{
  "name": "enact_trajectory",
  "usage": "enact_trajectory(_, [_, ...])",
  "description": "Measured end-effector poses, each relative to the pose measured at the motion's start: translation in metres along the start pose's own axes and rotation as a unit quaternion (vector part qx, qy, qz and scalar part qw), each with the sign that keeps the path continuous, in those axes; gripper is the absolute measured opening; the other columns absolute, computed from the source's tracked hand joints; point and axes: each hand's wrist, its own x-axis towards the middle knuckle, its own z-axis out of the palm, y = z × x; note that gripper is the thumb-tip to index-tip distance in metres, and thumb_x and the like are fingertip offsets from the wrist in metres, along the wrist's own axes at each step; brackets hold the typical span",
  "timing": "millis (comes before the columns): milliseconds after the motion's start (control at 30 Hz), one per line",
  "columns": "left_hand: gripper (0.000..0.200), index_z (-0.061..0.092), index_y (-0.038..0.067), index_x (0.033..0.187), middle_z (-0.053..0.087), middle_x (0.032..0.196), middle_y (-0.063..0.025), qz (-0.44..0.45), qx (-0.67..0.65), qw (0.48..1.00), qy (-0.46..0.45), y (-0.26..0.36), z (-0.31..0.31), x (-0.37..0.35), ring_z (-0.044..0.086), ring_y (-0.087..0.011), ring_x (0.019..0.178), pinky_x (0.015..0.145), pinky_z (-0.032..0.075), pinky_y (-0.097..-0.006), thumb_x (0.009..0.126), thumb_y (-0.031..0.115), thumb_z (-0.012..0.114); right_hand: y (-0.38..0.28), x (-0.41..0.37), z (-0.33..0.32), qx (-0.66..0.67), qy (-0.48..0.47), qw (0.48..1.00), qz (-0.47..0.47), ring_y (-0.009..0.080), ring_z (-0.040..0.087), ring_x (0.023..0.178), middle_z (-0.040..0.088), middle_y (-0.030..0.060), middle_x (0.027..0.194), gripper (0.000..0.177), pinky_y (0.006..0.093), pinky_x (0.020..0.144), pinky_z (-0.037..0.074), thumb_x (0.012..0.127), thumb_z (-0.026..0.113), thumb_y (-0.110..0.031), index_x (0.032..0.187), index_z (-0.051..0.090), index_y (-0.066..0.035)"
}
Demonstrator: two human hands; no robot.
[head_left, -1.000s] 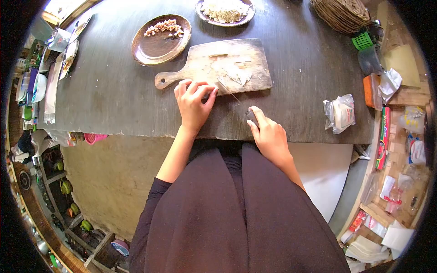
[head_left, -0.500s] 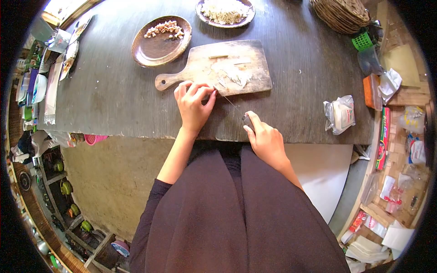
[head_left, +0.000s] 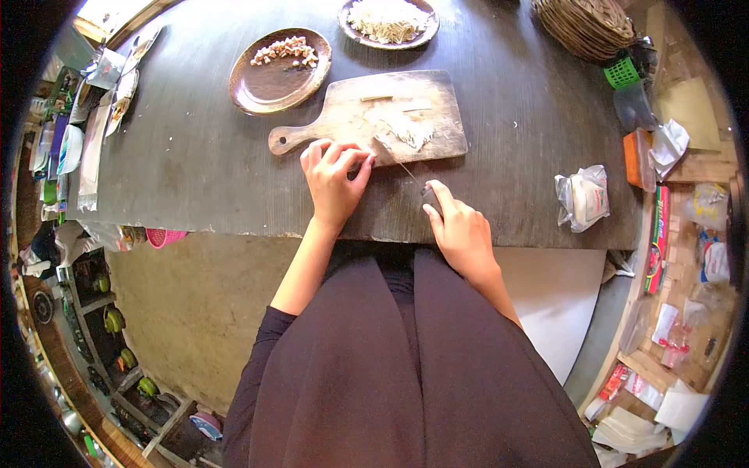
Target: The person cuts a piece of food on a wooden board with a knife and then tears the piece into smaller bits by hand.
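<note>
My right hand [head_left: 464, 234] is closed around the dark handle of a knife [head_left: 429, 195]. Its thin blade points up and left, across the near edge of a wooden cutting board [head_left: 351, 93]. Curled at that same edge, close by the blade tip, is my left hand [head_left: 337, 178]; thumb and fingers are pinched together, and what they hold is hidden. On the board lie thin pale shreds [head_left: 409, 131], with two pale strips [head_left: 377, 98] above them.
Behind the board stand a brown plate [head_left: 261, 97] of small diced pieces and a plate of pale shreds [head_left: 388, 22]. A plastic-wrapped packet [head_left: 585, 199] sits at the right of the dark table [head_left: 515, 171]. A woven basket [head_left: 585, 27] occupies the far right corner.
My right hand and the knife have shifted slightly right, and the blade is angled differently near my left fingertips. The left hand keeps nearly the same place on the board's edge.
</note>
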Motion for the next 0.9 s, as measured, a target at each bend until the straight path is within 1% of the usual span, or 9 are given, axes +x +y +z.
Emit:
enact_trajectory(100, [0.012, 0.073, 0.016, 0.084, 0.071, 0.099, 0.0031, -0.001, 0.002, 1.000, -0.001, -0.0015, 0.0001, -0.0005, 0.057, -0.0262, 0.104, 0.095, 0.039, -0.0417, 0.076, 0.017, 0.083, -0.0018, -0.0042, -0.0057, 0.020, -0.009, 1.000, -0.017, 0.0406, 0.070, 0.074, 0.071, 0.0185, 0.085, 0.039, 0.0507, 0.065, 0.056, 0.101, 0.058, -0.033, 0.136, 0.054, -0.017])
enact_trajectory(300, [0.011, 0.073, 0.016, 0.084, 0.071, 0.099, 0.0039, 0.003, 0.009, 1.000, -0.006, -0.0015, -0.0015, 0.0002, 0.057, -0.0263, 0.105, 0.096, 0.038, -0.0418, 0.078, 0.017, 0.083, -0.0058, -0.0090, -0.0073, 0.030, -0.031, 0.999, -0.013, 0.0419, 0.070, 0.075, 0.071, 0.0200, 0.085, 0.038, 0.0517, 0.066, 0.055, 0.101, 0.058, -0.033, 0.135, 0.054, -0.016])
enact_trajectory(900, [0.009, 0.073, 0.016, 0.083, 0.072, 0.099, 0.0047, -0.002, 0.007, 1.000, -0.001, -0.0002, -0.0023, -0.0003, 0.057, -0.0259, 0.106, 0.099, 0.037, -0.0421, 0.079, 0.017, 0.081, -0.0040, -0.0080, -0.0035, 0.035, -0.026, 0.999, -0.019, 0.0429, 0.070, 0.075, 0.071, 0.0209, 0.084, 0.037, 0.0532, 0.066, 0.055, 0.101, 0.058, -0.032, 0.134, 0.054, -0.015])
